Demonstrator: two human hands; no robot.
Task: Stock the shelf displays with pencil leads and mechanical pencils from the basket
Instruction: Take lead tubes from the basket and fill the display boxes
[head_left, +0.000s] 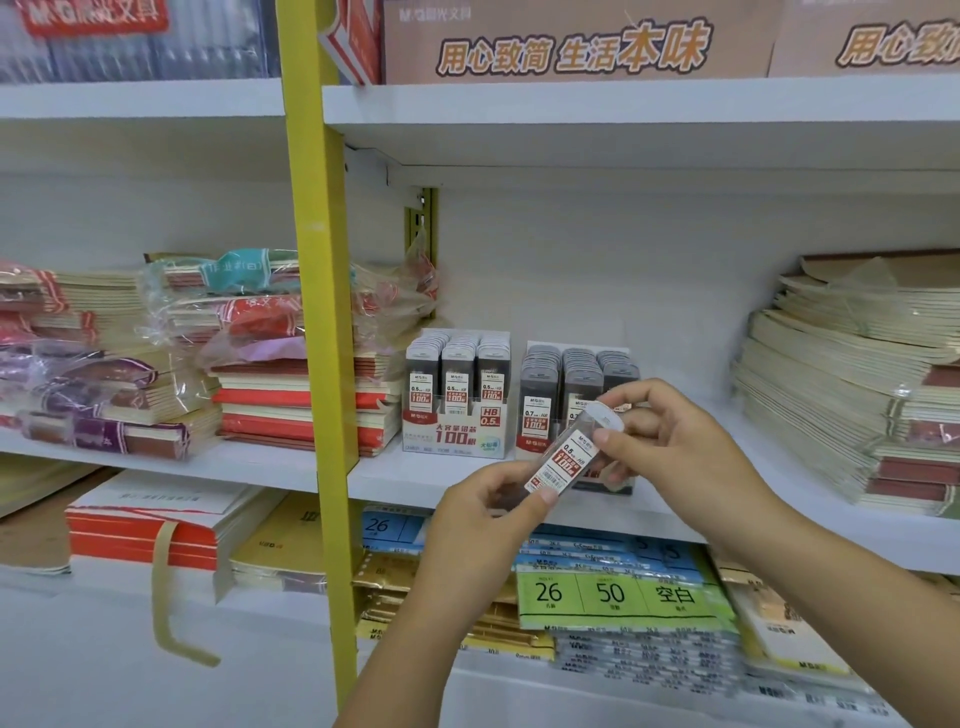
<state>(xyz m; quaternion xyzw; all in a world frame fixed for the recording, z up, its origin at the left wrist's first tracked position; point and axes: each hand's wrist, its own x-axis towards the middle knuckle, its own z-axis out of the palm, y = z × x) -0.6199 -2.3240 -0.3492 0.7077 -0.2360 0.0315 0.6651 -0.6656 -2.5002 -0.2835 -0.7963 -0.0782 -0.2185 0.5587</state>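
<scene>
A pencil lead case (569, 457) marked 0.5 HB, with a white and red label and a pale cap, tilts up to the right in front of the middle shelf. My left hand (485, 525) pinches its dark lower end. My right hand (670, 436) holds its capped upper end with curled fingers. Behind them stand two display boxes of lead cases: the 0.5 HB display (456, 410) on the left and the 0.7 display (563, 395) on the right, partly hidden by my hands. No basket or mechanical pencils are in view.
A yellow upright post (324, 332) splits the shelving. Wrapped notebook stacks (291, 374) lie left of the displays and cream notebook stacks (841, 395) on the right. Below, the lower shelf holds green and blue paper packs (613, 597). A white shelf board (623, 111) runs overhead.
</scene>
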